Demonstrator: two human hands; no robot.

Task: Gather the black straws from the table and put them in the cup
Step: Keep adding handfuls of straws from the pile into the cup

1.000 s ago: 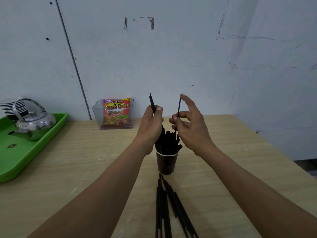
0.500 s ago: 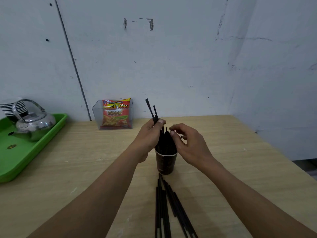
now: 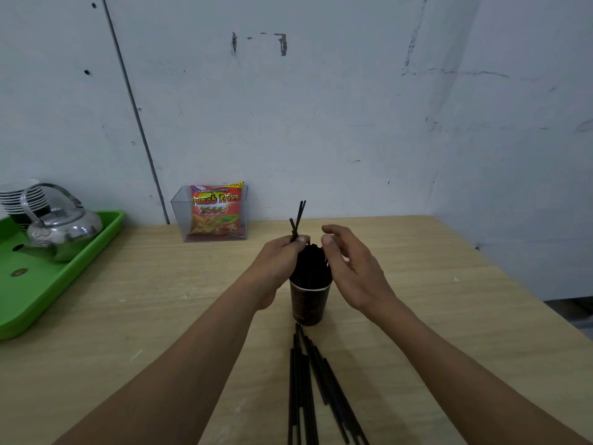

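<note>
A dark brown paper cup [image 3: 308, 306] stands upright mid-table, packed with black straws [image 3: 312, 264]. My left hand [image 3: 279, 261] is beside the cup's left rim, fingers closed on a few black straws [image 3: 299, 217] whose ends stick up above the thumb. On the cup's right, my right hand [image 3: 352, 268] hovers with fingers apart and nothing in it. Several loose black straws [image 3: 308, 385] lie in a bundle on the table just in front of the cup, running toward me.
A green tray [image 3: 67, 274] with a metal kettle [image 3: 59, 231] and stacked cups sits at the left. A clear box holding a snack packet [image 3: 215, 212] stands against the back wall. The table's right edge [image 3: 526, 290] drops off nearby.
My right hand lowered its single straw into the cup, let go and opened beside the rim. My left hand stayed by the cup holding its straws.
</note>
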